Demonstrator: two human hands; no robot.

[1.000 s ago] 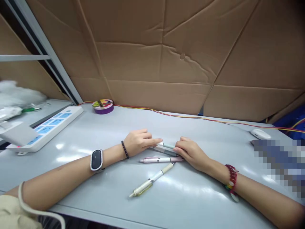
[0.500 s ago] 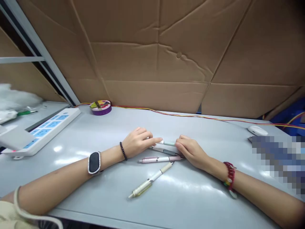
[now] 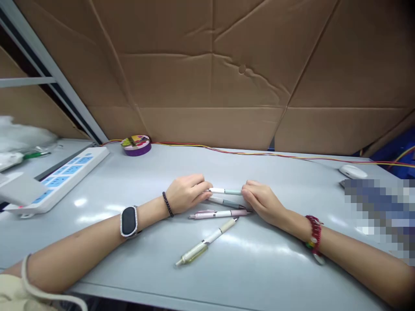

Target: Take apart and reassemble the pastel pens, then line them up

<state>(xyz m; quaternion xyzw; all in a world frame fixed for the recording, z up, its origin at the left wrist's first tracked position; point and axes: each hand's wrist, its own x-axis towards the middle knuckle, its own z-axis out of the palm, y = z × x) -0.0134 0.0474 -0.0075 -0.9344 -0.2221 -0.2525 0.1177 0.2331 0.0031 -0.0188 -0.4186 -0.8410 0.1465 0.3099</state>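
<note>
Mint-green pen (image 3: 226,191) lies crosswise just above the grey counter (image 3: 259,268), pinched at one end by the left hand (image 3: 187,194) and at the other by the right hand (image 3: 263,202); grey pen (image 3: 223,201), pink pen (image 3: 217,214) and yellow pen (image 3: 205,242) lie nearer

Pale mint-and-white plastic pen (image 3: 225,191), grey-and-white plastic pen (image 3: 223,201), pink-and-white plastic pen (image 3: 218,214), cream pen with yellowish clear barrel (image 3: 205,243); glossy light-grey metal table (image 3: 253,263); white power strip with blue sockets (image 3: 61,177); round purple tin (image 3: 136,145) (multicolour lid); plain brown cardboard wall (image 3: 207,77); red-and-yellow wire (image 3: 259,154)
</note>
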